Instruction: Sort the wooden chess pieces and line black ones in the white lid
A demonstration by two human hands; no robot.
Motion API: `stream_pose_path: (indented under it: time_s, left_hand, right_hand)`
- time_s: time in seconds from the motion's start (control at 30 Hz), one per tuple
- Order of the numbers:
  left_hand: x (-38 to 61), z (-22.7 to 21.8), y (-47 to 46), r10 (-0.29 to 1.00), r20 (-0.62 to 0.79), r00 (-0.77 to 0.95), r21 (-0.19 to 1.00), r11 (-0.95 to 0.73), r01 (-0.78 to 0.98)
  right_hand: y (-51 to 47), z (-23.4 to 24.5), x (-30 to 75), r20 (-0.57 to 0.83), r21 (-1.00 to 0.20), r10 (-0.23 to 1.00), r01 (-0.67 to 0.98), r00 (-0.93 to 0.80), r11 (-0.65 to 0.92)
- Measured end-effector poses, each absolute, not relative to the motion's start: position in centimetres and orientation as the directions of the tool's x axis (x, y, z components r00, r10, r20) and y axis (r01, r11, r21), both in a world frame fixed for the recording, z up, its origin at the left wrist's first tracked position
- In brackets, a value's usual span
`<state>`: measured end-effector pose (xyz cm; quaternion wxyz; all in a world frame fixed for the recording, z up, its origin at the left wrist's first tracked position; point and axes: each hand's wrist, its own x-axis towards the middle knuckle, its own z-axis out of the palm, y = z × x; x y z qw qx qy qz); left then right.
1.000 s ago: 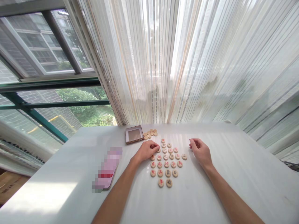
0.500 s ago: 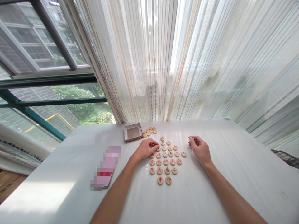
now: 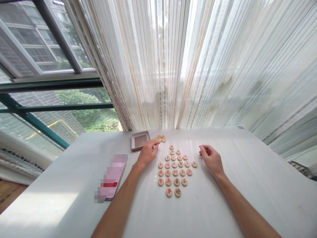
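Observation:
Several round wooden xiangqi pieces (image 3: pixel 175 173) lie face up in rows on the white table, marked with red or black characters. Farther back is a small cluster of plain-faced pieces (image 3: pixel 163 140). My left hand (image 3: pixel 148 153) reaches to the near edge of that cluster, fingers stretched forward and slightly apart. Its fingertips cover some of the plain pieces, and I see nothing held. To the right of the rows, my right hand (image 3: pixel 211 156) rests on its side with loosely curled fingers, touching no piece.
A shallow open box (image 3: pixel 140 140) stands behind my left hand, beside the plain pieces. On the left of the table (image 3: pixel 223 211) lies a phone (image 3: pixel 116 172), partly pixelated. Striped sheer curtains (image 3: pixel 158 66) hang behind the table, with a window at the left.
My left hand has let go of a piece at the left end of a row and moved back and left to the plain pieces. My right hand stays nearly still.

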<state>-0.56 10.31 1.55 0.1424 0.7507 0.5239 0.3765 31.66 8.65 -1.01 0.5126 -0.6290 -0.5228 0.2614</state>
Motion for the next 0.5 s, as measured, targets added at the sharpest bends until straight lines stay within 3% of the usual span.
stream_pose_path:
  time_s: [0.2,0.5]
  left_hand:
    - [-1.1,3.5,11.8,0.852,0.474,0.222,0.449,-0.451,0.771]
    - [1.6,3.2,16.1,0.887,0.237,0.397,0.231,-0.448,0.864]
  right_hand:
    - [8.7,-1.1,31.6,0.217,-0.912,0.926,0.404,0.31,0.079]
    - [8.8,-1.3,31.7,0.232,-0.912,0.92,0.401,0.315,0.093]
